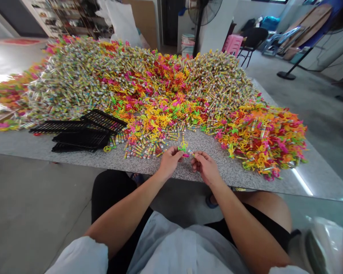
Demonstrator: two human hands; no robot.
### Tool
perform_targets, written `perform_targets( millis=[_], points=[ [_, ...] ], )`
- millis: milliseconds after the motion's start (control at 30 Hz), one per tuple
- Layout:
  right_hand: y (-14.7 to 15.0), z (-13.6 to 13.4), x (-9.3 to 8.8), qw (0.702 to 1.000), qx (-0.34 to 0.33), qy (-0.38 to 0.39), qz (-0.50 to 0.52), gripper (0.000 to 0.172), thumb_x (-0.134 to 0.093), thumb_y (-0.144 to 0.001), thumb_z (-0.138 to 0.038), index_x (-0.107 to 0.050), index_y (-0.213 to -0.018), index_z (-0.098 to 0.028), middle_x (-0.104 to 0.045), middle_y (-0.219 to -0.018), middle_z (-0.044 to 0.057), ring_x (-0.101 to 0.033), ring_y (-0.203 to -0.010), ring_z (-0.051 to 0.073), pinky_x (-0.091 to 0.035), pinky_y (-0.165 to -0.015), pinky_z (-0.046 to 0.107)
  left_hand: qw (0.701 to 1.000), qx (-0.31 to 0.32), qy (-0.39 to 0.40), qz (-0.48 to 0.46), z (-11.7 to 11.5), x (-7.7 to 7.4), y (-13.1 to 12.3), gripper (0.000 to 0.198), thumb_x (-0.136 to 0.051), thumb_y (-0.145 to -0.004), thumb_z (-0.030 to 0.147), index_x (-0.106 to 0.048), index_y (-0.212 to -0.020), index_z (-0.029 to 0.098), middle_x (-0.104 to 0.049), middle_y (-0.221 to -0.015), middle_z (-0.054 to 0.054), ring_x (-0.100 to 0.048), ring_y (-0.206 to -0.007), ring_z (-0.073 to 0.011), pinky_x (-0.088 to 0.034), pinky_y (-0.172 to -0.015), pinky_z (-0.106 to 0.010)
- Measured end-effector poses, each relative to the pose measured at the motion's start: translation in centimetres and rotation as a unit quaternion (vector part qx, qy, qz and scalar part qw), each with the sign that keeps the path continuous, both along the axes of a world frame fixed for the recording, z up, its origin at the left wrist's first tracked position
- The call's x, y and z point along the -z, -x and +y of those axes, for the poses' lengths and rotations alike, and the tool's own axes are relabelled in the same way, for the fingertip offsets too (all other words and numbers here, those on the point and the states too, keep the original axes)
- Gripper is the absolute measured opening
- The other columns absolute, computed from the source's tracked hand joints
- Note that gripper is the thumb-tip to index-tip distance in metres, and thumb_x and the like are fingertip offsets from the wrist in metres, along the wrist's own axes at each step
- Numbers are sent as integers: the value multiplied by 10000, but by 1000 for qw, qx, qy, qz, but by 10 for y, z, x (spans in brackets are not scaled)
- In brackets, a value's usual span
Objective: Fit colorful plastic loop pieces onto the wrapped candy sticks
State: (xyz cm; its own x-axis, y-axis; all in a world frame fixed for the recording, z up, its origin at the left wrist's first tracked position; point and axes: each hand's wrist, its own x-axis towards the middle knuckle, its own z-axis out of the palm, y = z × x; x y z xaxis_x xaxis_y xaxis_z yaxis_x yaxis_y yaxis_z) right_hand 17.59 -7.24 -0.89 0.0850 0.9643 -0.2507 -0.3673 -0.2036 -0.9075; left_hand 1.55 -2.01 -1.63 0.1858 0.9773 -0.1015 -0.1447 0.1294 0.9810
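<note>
My left hand (169, 163) is closed, its fingertips pinching a small pink plastic piece (185, 155) near the table's front edge. Close beside it, my right hand (206, 167) is closed in a pinch on a small printed tube (192, 153). The tube and the pink piece meet or nearly meet between the hands; I cannot tell whether they are joined. Just beyond my left fingertips lies a yellow ring-shaped plastic piece (184, 144). Loose printed tubes (144, 149) are scattered on the speckled stone table (217, 161) to the left of my hands.
Large heaps of tubes (74, 72) and bright plastic pieces (160, 114) cover the table's back. Another pile of assembled-looking colourful pieces (271, 133) lies at right. Black slotted trays (82, 139) are stacked at left. A fan (202, 15) stands behind; a plastic-covered object (326, 243) is at lower right.
</note>
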Motion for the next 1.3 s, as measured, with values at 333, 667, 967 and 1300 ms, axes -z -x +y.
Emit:
perform_targets(
  millis=[333,667,967,1300],
  points=[
    [-9,2,3,998,-15,57,6,277,-740,-747,-436,-646,-873,-208,-638,-625,-30,-489,-409,92,-370,-382,219,998,48,-24,36,-5,-4,-3,274,-701,-823,419,-637,-899,164,-661,-799,-11,-601,-712,-128,-492,-680,-257],
    [-28,5,3,979,-52,137,145,138,-729,-777,-280,-680,-861,-182,-640,-625,-19,-451,-439,64,-327,-389,176,962,158,-108,196,2,-11,10,199,-619,-879,375,-625,-823,184,-611,-663,17,-564,-622,-129,-418,-623,-257],
    [-28,-2,6,990,-113,78,13,307,-825,-733,-355,-706,-961,-188,-667,-726,-12,-532,-514,79,-405,-415,181,960,188,-129,165,2,-5,9,259,-631,-870,312,-593,-1101,201,-657,-814,-6,-613,-739,-160,-451,-694,-278],
    [-23,-9,0,955,-109,-45,-271,213,-681,-858,-405,-726,-959,-223,-629,-607,-23,-495,-447,105,-379,-431,223,933,198,-171,248,1,-19,11,343,-517,-951,466,-571,-752,192,-490,-647,31,-435,-627,-132,-299,-600,-259]
  ],
)
